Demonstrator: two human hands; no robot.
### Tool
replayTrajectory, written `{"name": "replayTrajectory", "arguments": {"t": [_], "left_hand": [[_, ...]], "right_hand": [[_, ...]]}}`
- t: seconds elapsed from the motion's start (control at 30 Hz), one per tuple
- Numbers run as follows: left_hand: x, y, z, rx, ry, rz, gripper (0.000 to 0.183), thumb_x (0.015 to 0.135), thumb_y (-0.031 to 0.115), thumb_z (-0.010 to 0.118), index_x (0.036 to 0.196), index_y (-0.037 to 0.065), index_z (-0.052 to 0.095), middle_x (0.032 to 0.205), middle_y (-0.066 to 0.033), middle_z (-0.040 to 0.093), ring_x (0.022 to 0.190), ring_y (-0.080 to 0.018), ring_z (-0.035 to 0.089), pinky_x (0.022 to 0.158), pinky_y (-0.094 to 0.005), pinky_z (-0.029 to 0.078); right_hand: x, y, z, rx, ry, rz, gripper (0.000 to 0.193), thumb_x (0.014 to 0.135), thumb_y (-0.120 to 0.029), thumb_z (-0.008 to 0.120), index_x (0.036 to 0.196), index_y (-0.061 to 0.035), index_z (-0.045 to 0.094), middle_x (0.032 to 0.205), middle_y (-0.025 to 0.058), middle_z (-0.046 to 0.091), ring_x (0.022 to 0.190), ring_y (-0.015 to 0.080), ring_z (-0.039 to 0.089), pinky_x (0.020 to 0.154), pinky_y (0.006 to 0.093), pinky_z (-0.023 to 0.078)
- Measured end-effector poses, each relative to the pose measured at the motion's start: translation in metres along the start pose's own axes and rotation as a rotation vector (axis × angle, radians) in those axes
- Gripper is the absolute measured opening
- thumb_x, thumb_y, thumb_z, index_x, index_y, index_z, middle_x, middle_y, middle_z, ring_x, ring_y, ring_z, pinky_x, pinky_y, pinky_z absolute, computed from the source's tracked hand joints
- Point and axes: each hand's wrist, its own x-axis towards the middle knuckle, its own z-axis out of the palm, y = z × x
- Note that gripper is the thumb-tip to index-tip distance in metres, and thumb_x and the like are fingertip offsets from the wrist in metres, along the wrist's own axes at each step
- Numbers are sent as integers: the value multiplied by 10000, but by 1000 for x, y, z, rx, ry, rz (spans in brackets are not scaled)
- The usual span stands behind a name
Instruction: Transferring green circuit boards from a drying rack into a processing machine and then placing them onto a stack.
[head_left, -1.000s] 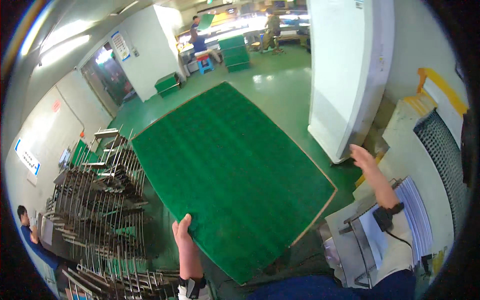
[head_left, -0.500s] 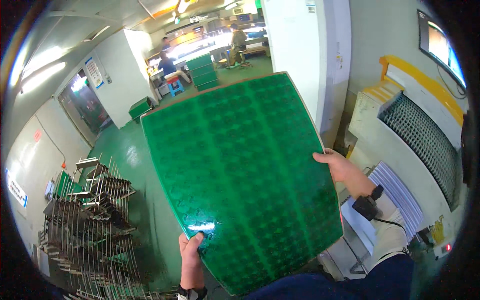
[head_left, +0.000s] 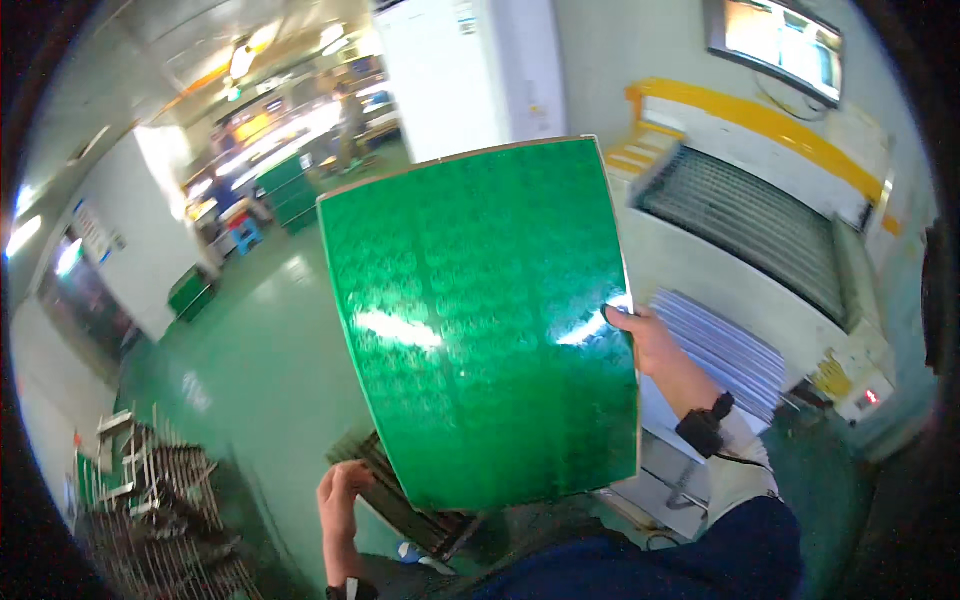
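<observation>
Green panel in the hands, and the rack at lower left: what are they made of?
Green panel: looks like a rigid laminate sheet with a glossy green coating; it shows bright glare, a repeating pattern and a pale coppery edge. Rack: thin grey rods, probably metal wire.

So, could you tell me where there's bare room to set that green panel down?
Bare green floor lies between the metal racks and the panel. The machine side on the right is crowded.

One green panel [head_left: 480, 320] showing, two hands holding it: left hand [head_left: 340, 505], right hand [head_left: 645, 340]. One wall screen [head_left: 775, 35] glowing, one metal rack [head_left: 150, 510] standing.
</observation>
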Motion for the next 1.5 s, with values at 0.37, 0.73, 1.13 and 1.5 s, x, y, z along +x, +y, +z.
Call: {"name": "replayTrajectory", "arguments": {"t": [0.37,0.73,1.13,1.5], "left_hand": [[-13,-224,-211,563,425,-100,243,805,138,592,653,-50,616,575,-126,612,486,-174,572,474,-311,467],[-59,-165,-163,751,272,-733,542,943,294,616,1353,-39,491,1364,-234,523,1251,-361,506,1034,-464,410],[-58,-188,-179,890,286,-706,509,904,308,654,1295,-3,556,1299,-205,581,1187,-350,545,981,-443,435],[-64,-184,-181,993,315,-606,451,882,332,662,1180,-5,642,1183,-217,647,1081,-381,594,927,-455,457]], "right_hand": [[-53,-80,-145,347,471,-562,368,902,-269,686,1205,-80,600,1134,73,671,975,276,651,915,464,502],[-16,-132,-310,542,739,-644,78,926,-144,631,963,-102,576,932,32,638,871,185,593,790,350,471],[6,-184,-368,69,725,-316,383,1011,-322,475,1070,43,573,988,187,685,899,268,677,686,317,562],[28,-154,-305,-1900,1161,-204,524,920,-456,531,1327,-126,555,1369,124,546,1277,350,481,1030,566,377]]}}
